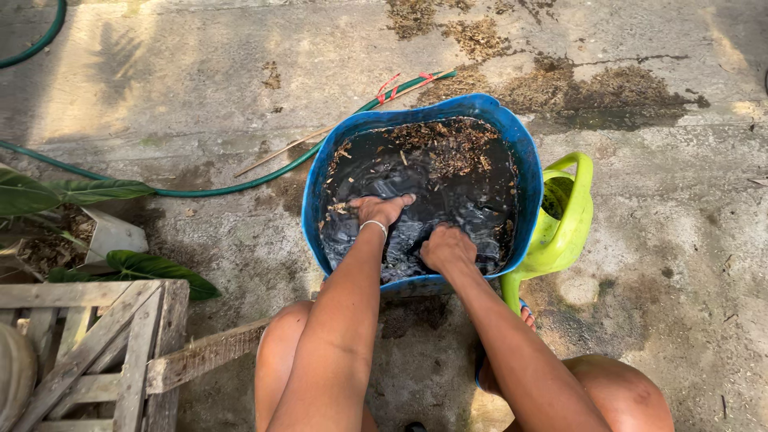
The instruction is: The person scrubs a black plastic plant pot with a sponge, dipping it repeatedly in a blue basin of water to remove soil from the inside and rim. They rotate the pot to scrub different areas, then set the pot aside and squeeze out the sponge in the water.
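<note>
Fingers (400, 200) of both hands press, curled, into black plastic sheeting (416, 192) inside the blue tub (528, 160).

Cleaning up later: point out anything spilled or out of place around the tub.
Brown debris lies scattered on the concrete behind the blue tub, with a damp stain around it. Both hands, left and right, are in the tub's dark water.

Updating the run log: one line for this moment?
left hand: in dark water | right hand: in water | blue tub: floating debris | green watering can: beside tub
</note>
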